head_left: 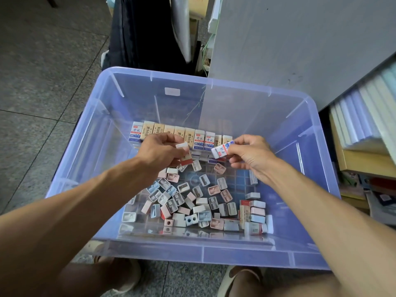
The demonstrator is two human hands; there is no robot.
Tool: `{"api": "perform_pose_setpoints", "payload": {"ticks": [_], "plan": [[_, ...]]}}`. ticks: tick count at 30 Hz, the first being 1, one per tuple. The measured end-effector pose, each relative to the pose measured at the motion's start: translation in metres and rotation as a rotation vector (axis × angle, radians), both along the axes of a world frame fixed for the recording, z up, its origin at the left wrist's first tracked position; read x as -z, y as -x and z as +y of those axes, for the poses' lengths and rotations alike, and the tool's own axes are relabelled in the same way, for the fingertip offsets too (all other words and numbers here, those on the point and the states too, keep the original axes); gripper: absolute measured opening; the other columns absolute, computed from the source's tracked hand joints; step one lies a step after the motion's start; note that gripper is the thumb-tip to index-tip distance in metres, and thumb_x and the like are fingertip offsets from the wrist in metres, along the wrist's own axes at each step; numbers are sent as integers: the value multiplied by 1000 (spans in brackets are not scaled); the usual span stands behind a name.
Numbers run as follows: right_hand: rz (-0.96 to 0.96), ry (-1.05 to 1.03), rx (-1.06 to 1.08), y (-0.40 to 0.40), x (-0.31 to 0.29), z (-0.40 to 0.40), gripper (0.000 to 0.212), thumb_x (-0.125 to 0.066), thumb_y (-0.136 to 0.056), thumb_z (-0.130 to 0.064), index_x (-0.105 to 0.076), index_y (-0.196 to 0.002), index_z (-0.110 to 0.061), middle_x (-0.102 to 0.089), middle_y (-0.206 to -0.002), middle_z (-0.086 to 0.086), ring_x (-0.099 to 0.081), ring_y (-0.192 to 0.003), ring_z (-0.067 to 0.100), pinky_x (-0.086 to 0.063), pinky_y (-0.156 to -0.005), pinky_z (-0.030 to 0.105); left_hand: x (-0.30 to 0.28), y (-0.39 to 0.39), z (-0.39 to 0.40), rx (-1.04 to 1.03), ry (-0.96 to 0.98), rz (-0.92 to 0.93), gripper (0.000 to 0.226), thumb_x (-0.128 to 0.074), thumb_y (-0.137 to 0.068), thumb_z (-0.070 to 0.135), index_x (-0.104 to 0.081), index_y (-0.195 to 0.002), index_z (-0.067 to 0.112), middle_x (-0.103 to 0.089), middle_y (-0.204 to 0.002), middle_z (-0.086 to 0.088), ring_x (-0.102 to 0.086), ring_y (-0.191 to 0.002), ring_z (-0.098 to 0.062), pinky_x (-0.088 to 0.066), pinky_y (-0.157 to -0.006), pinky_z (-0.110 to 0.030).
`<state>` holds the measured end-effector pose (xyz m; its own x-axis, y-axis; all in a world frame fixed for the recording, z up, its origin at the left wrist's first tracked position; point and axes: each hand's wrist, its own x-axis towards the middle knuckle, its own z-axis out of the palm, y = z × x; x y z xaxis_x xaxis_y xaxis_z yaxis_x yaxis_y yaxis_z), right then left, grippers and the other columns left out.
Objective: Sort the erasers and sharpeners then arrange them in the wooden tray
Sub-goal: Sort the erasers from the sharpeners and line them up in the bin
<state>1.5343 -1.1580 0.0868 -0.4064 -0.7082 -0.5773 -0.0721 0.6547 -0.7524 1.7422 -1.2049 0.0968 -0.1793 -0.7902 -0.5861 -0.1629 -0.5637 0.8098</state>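
Observation:
A translucent blue plastic bin (312, 116) holds the items. Along its far wall stands a row of erasers (169, 132) in beige and white-and-blue sleeves. A loose heap of small sharpeners (192, 202), pink, blue and grey, covers the bin floor, with a few more erasers (255, 213) at the near right. My left hand (159, 152) grips a white eraser with a red band (185, 154) above the heap. My right hand (251, 154) pinches a white-and-blue eraser (221, 150) by its end. No wooden tray is in view.
The bin sits on a grey tiled floor (42, 82). A grey cabinet side (289, 50) rises behind it at right, with stacked papers and folders (364, 116) on shelves. Dark fabric (141, 33) hangs behind the bin. My sandalled feet show at the bottom edge.

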Motion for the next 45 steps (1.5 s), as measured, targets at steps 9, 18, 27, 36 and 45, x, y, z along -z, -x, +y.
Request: {"api": "perform_pose_setpoints", "payload": {"ticks": [9, 18, 27, 36, 45], "plan": [[156, 24, -9, 5, 34, -35, 3, -74, -89, -12, -73, -91, -13, -70, -74, 2, -60, -58, 8, -57, -59, 21, -2, -11, -1, 12, -23, 38, 13, -74, -77, -5, -68, -84, 5, -72, -79, -10, -70, -66, -19, -53, -55, -18], [573, 75, -26, 7, 35, -22, 13, -73, -87, -35, -71, -80, -24, -68, -86, -4, -64, -83, 19, -47, -69, 27, 1, -16, -6, 54, -39, 44, 13, -72, -78, -7, -67, -86, 2, -71, -85, -15, -71, -68, -22, -57, -59, -23], [461, 51, -155, -6, 43, -27, 26, -85, -78, -26, -62, -67, -29, -70, -86, -5, -69, -84, 19, -60, -78, 44, 2, -15, -3, 102, -30, 58, 14, -73, -77, -4, -67, -88, 0, -71, -87, -17, -71, -79, -28, -61, -78, -35], [472, 45, -158, -4, 43, -27, 23, -82, -80, -25, -65, -66, -28, -73, -89, -4, -69, -85, 18, -61, -77, 43, 4, -11, -4, 77, -62, 8, 10, -62, -88, -6, -68, -96, -4, -73, -93, -20, -72, -91, -33, -59, -85, -41], [401, 67, -98, 0, 7, -6, 16, -58, -94, -21, -73, -88, -22, -71, -91, -6, -64, -86, 14, -52, -73, 29, 0, -4, -3, 126, -28, 93, 7, -70, -82, -1, -65, -88, 0, -73, -87, -15, -73, -79, -25, -61, -73, -31]]}}
